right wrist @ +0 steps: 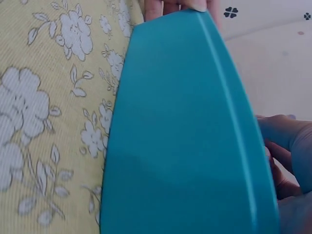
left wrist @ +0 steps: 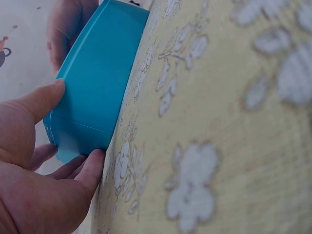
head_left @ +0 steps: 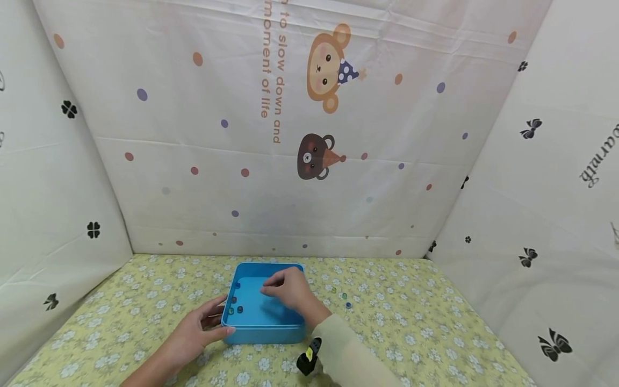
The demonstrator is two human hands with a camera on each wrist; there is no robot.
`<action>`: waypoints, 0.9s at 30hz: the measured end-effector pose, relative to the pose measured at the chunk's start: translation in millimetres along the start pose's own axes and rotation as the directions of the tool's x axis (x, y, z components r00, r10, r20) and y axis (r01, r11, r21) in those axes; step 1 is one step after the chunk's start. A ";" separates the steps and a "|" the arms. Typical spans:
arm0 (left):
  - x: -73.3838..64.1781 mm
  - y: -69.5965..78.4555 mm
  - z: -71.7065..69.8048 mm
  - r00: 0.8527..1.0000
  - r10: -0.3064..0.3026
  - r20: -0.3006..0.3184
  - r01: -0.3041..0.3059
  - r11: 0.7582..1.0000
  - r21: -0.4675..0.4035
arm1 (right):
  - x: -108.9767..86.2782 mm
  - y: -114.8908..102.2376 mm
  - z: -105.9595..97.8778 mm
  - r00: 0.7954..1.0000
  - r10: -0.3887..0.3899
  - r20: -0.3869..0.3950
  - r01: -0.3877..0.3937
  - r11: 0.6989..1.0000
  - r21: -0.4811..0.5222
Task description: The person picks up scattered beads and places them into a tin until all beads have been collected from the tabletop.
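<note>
A blue rectangular open-topped box (head_left: 266, 334) stands on the flowered cloth. My left hand (head_left: 195, 328) grips its near left corner, thumb (left wrist: 48, 97) on the near wall and fingers (left wrist: 92, 168) against the left side. Over the right half of the box is my right hand (head_left: 290, 290), its thumb and fingertips brought close together above the floor of the box. Whether anything is between those fingertips cannot be made out; in the right wrist view the box wall (right wrist: 170, 122) partly hides them. Several small bead-like pieces, among them a dark one (head_left: 240, 309) and a green one (head_left: 231, 311), lie along the left inside.
To the right of the box, a yellowish piece (head_left: 333, 290), a green piece (head_left: 344, 295) and a blue piece (head_left: 348, 305) lie on the flowered cloth (head_left: 411, 322). A black strap-like device (head_left: 308, 357) sits by the right sleeve. Printed sheets (head_left: 217, 188) rise behind and at both sides.
</note>
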State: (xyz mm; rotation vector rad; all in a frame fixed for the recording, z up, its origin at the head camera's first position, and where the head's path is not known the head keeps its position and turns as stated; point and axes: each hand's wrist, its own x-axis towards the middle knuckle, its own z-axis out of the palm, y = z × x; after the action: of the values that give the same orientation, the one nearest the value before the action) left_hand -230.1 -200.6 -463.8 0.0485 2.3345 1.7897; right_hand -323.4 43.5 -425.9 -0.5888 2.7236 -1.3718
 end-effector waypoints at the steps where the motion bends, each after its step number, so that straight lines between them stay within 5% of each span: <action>1: 0.1 0.1 0.1 1.000 0.001 -0.001 -0.001 1.000 0.002 | -1.2 -0.2 -2.4 1.000 -0.006 0.001 0.006 1.000 0.010; 11: 0.5 2.3 0.8 1.000 0.003 -0.011 -0.003 1.000 0.015 | -5.3 3.2 -24.9 1.000 -0.012 -0.024 0.014 0.997 0.073; 27: 2.2 4.1 0.4 1.000 -0.003 -0.025 0.004 1.000 0.028 | -14.9 34.2 -62.9 0.982 -0.053 -0.183 0.080 0.987 0.140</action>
State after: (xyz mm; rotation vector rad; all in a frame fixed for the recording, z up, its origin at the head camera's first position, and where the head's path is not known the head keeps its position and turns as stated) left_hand -232.6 -198.8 -460.2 0.0266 2.3755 1.7666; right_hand -332.9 115.4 -416.3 -0.5779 2.7256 -1.7024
